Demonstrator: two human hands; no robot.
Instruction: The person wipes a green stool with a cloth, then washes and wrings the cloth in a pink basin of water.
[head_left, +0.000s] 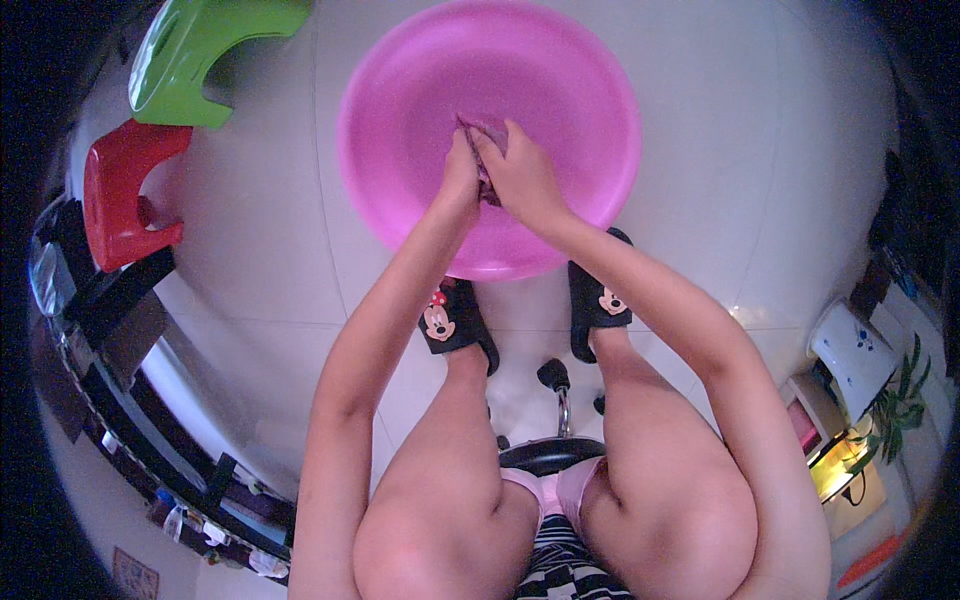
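Note:
A large round pink plastic basin (491, 251) stands on the floor in front of my feet. Over its middle my left hand (461, 165) and my right hand (523, 169) come together around a crumpled, dark pinkish cloth (487, 127). Both hands grip this cloth, and folds of it show between the thumbs and below the palms. My fingers hide much of the cloth. Whether the basin holds water I cannot tell.
Black slippers with cartoon mouse faces (440, 330) are on my feet, close to the basin. I sit on a wheeled seat (551, 452). Green (187, 67) and red (112, 195) plastic stools stand at left. A potted plant (904, 412) is at right. Pale tiles (712, 150) cover the floor.

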